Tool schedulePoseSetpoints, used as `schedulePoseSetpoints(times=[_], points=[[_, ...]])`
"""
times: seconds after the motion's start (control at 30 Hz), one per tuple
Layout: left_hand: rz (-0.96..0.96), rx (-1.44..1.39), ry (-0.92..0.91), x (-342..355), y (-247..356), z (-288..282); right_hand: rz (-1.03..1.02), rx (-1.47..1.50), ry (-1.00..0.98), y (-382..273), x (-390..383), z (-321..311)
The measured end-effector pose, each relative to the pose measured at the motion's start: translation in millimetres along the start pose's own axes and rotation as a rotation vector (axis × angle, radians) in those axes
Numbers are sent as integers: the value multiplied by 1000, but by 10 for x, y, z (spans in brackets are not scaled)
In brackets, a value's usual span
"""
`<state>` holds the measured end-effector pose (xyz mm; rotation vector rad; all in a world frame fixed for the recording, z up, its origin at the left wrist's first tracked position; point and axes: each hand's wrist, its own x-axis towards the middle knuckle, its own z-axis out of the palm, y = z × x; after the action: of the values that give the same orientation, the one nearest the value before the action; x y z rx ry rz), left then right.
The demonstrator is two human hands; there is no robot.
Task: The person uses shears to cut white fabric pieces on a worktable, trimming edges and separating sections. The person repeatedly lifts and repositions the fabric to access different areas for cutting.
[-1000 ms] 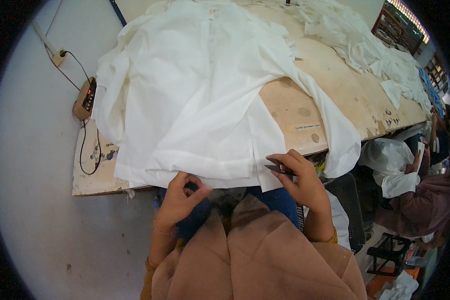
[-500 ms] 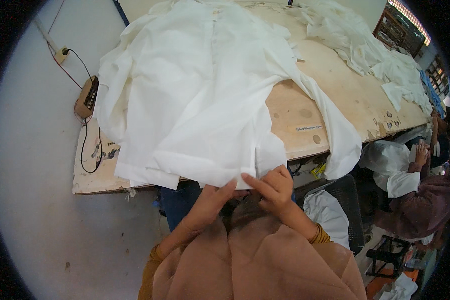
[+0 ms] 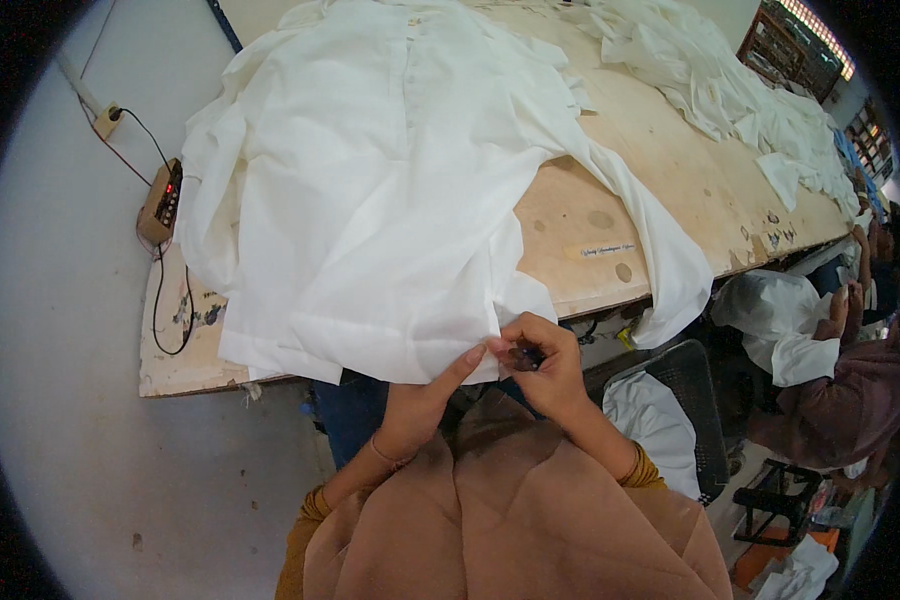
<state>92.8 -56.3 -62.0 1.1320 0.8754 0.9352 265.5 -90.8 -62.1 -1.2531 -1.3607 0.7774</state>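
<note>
A long-sleeved white shirt [image 3: 340, 220] lies spread over the wooden table [image 3: 660, 180], its bottom hem hanging past the near edge. My left hand [image 3: 425, 400] grips that hem near the side slit, thumb on top and fingers hidden beneath the cloth. Close against it, my right hand [image 3: 555, 375] is closed, its thumb and forefinger at the slit's edge. A small dark tool [image 3: 526, 357] shows within the curled right fingers; its exact kind is too unclear to tell. One sleeve [image 3: 670, 260] droops over the table edge on the right.
More white garments [image 3: 710, 90] lie heaped at the table's far right. A black crate [image 3: 705, 420] holding white cloth stands below, right of me. Further right sits another person [image 3: 835, 400] with white fabric. A brown box with a cord [image 3: 160, 205] is by the left wall.
The right hand has turned and curled, its forefinger no longer stretched along the hem, and the dark tool now shows. The left hand still grips the hem. The whole view has shifted slightly.
</note>
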Motion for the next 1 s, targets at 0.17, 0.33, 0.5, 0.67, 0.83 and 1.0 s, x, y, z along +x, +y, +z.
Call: schedulePoseSetpoints(times=[0.17, 0.33, 0.5, 0.67, 0.83, 1.0], points=[[-37, -49, 37, -18, 98, 21, 5, 67, 81, 16, 28, -287], [-19, -135, 39, 1, 50, 27, -227, -381, -55, -107, 50, -344], [17, -102, 33, 6, 25, 30, -313, -672, -94, -122, 38, -341], [4, -41, 37, 1, 42, 11, -352, -798, -98, -151, 28, -344], [-16, -128, 33, 20, 11, 35, -72, -71, -69, -17, 44, -276], [-62, -12, -47, 63, -42, 33, -40, -95, -175, -10, 21, -210]])
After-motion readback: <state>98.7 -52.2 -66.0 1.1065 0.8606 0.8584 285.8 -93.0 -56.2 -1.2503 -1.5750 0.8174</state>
